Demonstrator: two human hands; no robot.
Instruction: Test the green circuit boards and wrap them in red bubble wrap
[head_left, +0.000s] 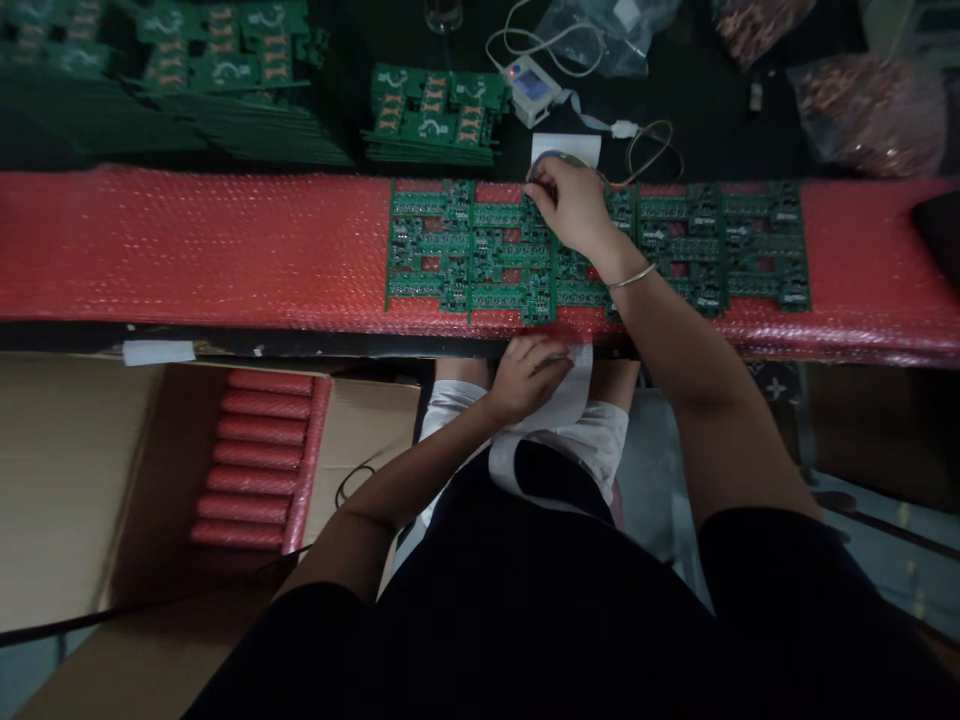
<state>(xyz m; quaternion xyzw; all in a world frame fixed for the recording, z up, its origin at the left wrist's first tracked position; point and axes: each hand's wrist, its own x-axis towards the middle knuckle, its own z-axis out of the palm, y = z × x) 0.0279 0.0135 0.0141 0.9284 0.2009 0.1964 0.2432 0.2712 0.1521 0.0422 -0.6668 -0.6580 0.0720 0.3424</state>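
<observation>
Right hand pinches wires over green circuit boards

The right hand (574, 205) is bent over the row of circuit boards (506, 254), thumb and fingers drawn together on thin wires (562, 156); the tip of what it grips is hidden. The left hand (531, 378) lies lower, at the table's near edge, fingers loosely curled beside a white paper strip (574, 395) that trails across the lap; whether it grips the strip, I cannot tell.

The boards lie side by side on red bubble wrap (262, 250); just beyond the right hand is a white card (585, 147); the wires loop right to a white plug (624, 129), cabled to a small white box (531, 90) with a red light; left of that box stands a stack of boards (435, 110); bags of copper-coloured parts (870, 110) lie far right; below the table, at left, a cardboard box (67, 480) holds red rolls (259, 455).
</observation>
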